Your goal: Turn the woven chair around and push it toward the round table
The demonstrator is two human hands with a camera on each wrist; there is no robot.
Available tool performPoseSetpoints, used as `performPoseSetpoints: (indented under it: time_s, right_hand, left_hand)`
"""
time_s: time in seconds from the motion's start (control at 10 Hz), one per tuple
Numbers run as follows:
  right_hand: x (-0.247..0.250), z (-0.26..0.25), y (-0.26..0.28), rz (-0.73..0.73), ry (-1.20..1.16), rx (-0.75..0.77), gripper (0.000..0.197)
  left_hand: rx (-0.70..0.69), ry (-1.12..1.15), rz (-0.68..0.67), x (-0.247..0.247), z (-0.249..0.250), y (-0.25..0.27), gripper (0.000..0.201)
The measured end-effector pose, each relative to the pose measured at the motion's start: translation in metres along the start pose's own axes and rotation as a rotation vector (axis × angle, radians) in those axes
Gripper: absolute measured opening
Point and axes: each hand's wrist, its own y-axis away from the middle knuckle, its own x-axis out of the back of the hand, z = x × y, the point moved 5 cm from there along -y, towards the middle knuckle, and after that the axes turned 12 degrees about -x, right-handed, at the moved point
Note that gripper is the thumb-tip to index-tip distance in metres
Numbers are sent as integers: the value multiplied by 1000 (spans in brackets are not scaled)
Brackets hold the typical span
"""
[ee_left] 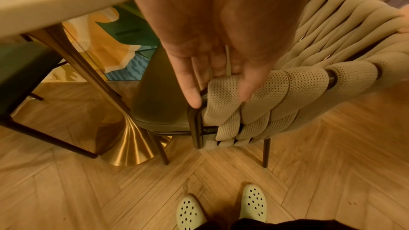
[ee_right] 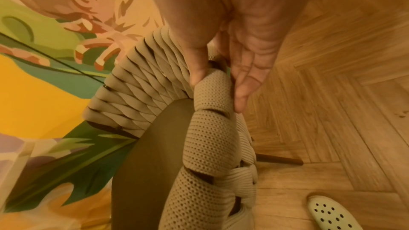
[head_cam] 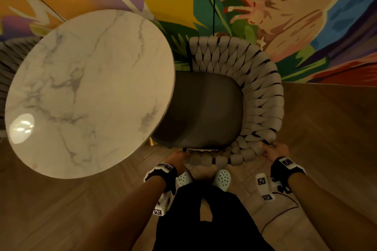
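Observation:
The woven chair has a beige braided back curving round a dark seat. Its open front faces the round marble table, and the seat's left edge is tucked under the tabletop. My left hand grips the near end of the woven rail; in the left wrist view, the thumb lies on the dark frame corner and the fingers wrap the strap. My right hand pinches the rim further right, with the thumb inside and the fingers outside.
A gold pedestal base holds the table up, close to the chair's legs. Another dark chair stands under the table's far side. A painted mural wall is just behind the woven chair. My white clogs stand on herringbone wood floor, with a cable beside them.

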Motion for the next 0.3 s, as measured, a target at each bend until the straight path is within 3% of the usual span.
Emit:
performPoseSetpoints:
  time_s: [0.1, 0.2, 0.3]
  right_hand:
    - [2, 7, -12, 72, 50, 40, 56]
    - [5, 9, -7, 52, 62, 42, 55]
    - [1, 12, 21, -45, 14, 42, 42]
  left_hand:
    - [30, 59, 61, 0, -4, 15, 55]
    - [127, 220, 123, -11, -22, 34, 55]
    - [218, 327, 122, -42, -61, 54, 48]
